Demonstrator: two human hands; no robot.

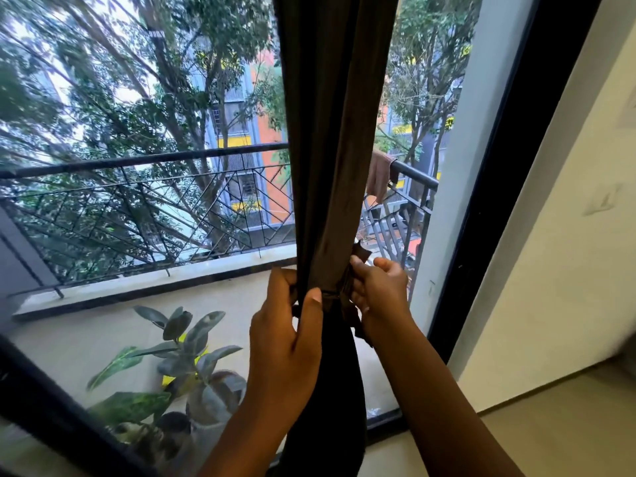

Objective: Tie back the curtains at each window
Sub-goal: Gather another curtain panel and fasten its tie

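Observation:
A dark brown curtain (pixel 330 139) hangs gathered into one narrow bundle in front of a large window. A thin tie-back band (pixel 333 293) of the same dark cloth cinches it at hand height. My left hand (pixel 287 335) grips the bundle from the left, thumb laid across the front at the band. My right hand (pixel 378 290) pinches the band's loose ends (pixel 359 253) at the bundle's right side, where a knot bunches up. Below the band the curtain falls dark and full.
The black window frame (pixel 509 160) stands right of the curtain, with a cream wall (pixel 568 270) beyond it. Through the glass are a balcony railing (pixel 144 163), a cloth (pixel 378 173) draped on the rail and potted plants (pixel 186 359).

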